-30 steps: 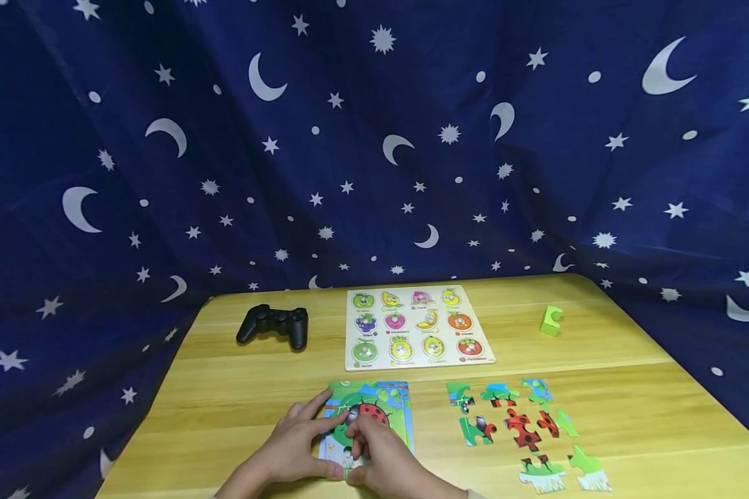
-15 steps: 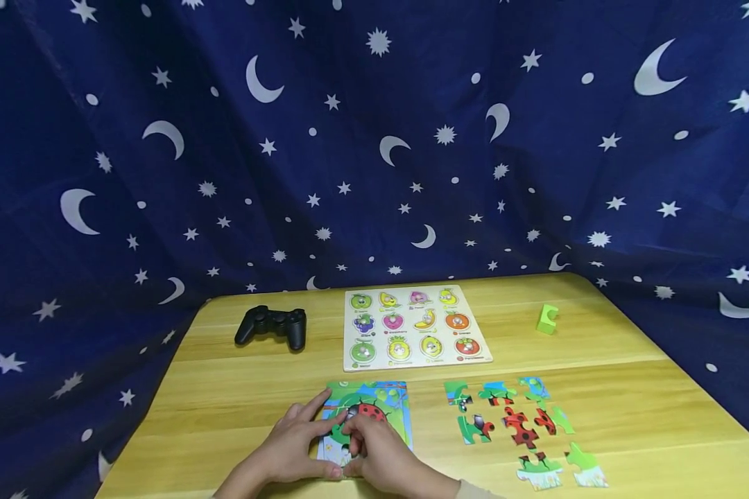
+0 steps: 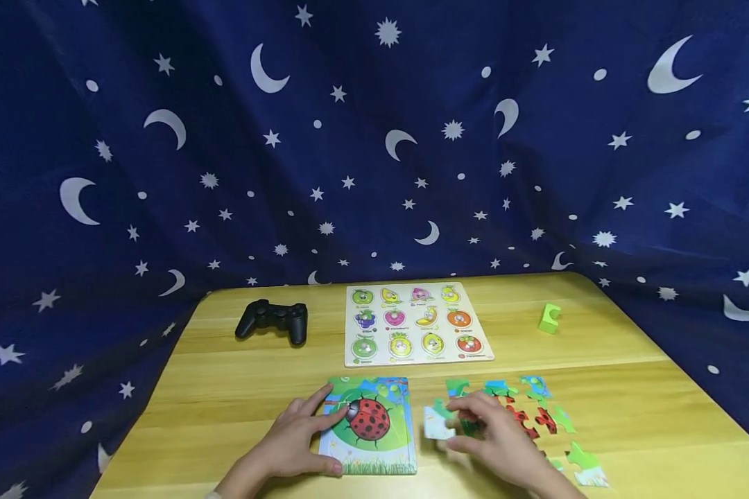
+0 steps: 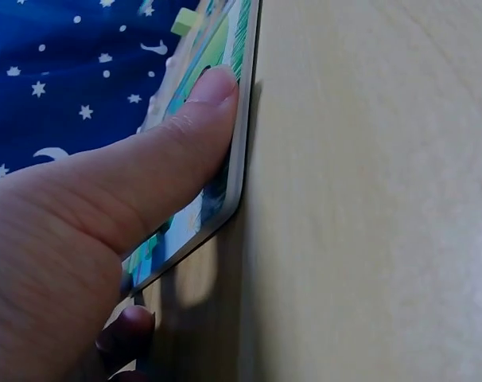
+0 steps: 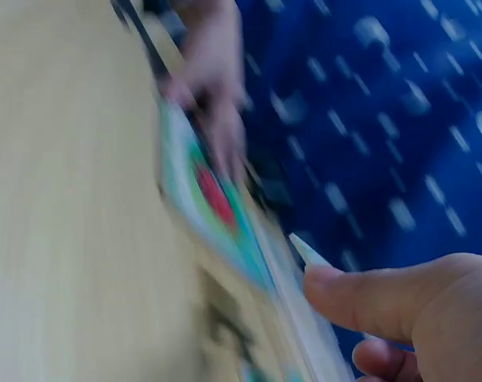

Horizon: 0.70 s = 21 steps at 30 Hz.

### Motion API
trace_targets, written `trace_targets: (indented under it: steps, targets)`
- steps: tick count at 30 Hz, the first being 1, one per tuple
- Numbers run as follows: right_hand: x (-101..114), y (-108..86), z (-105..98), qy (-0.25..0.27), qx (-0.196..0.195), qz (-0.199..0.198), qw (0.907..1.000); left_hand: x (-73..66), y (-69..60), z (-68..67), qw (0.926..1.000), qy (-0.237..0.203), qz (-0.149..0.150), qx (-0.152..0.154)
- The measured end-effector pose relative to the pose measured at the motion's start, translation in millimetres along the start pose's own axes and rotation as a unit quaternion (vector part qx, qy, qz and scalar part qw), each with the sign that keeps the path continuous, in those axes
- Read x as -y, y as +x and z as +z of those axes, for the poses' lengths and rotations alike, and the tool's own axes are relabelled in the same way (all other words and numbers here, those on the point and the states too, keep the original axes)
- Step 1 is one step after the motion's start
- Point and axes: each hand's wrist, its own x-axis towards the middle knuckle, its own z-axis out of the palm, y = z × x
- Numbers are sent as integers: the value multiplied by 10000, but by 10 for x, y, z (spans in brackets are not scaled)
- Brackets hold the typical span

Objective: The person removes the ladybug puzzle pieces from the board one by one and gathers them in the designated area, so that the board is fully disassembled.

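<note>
A ladybug puzzle board [image 3: 369, 419] lies flat on the table in the head view. My left hand [image 3: 296, 436] rests on its left side with spread fingers, the thumb near the front edge. In the left wrist view, the thumb [image 4: 161, 159] presses the board's face. My right hand [image 3: 496, 440], right of the board, pinches a white and green jigsaw piece [image 3: 438, 421] between thumb and fingers. Only a thin, blurred edge of that piece shows in the right wrist view. Beneath and beyond this hand lie loose jigsaw pieces [image 3: 546, 420], some partly hidden by it.
A fruit peg puzzle [image 3: 419, 324] lies behind the board. Farther left sits a black game controller [image 3: 272, 321], and a green block [image 3: 550, 319] stands toward the back right. A dark blue curtain [image 3: 349, 138] with moons and stars hangs behind the table [image 3: 225, 388].
My right hand has moved right, away from the board's front left corner, carrying the jigsaw piece toward the loose pieces. The left hand has stayed on the board.
</note>
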Motion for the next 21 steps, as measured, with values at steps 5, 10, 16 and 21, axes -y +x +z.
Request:
trace_targets:
  steps: [5,10,16,21]
  targets:
    - [-396,-395,-530,-371,-587,1137,9911,4,18,-10,9999,-95,-9,63]
    - [-582,-574,-582,-802,-125,761,9938,29,-17,-27,9997,-196,-94,104]
    - [-616,-585,-396,-986,100,-973,9903,12,3,-21,9997,-220,-48,93]
    - [-618,-562,-334,-943,52,-1375,9860,-19,18,-29,9997,-202,-100,136]
